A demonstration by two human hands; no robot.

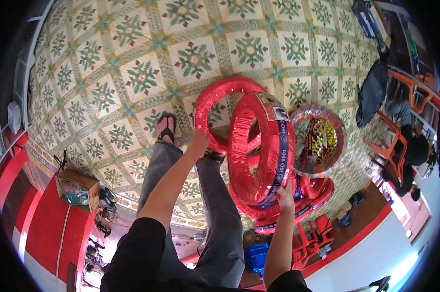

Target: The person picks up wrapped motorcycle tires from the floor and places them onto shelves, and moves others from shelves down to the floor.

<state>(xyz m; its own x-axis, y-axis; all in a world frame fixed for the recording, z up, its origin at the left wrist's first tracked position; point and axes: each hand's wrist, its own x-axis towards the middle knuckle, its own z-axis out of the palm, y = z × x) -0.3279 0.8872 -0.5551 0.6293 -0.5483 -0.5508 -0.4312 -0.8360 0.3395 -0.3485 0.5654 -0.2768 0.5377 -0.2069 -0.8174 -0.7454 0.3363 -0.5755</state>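
Several tires wrapped in shiny red film lie on the tiled floor in front of me. My left hand [199, 143] touches the near left edge of a flat red-wrapped tire [214, 91]; its fingertips are partly hidden, so its grip is unclear. My right hand [286, 193] grips the lower right rim of a tilted red-wrapped tire [283, 146] bearing a blue printed band and a label. More red-wrapped tires [324, 197] lie beneath and beside it. To the right, touching or close to the pile, is a tire in clear patterned wrap [338, 140] with a yellow and black label.
An open cardboard box [92, 191] stands at the left on a red surface. Orange chairs [400, 146], a dark cloth or bag [373, 93] and people [417, 146] are at the right. Red chairs [304, 248] and a blue plastic container [257, 257] sit behind the tires.
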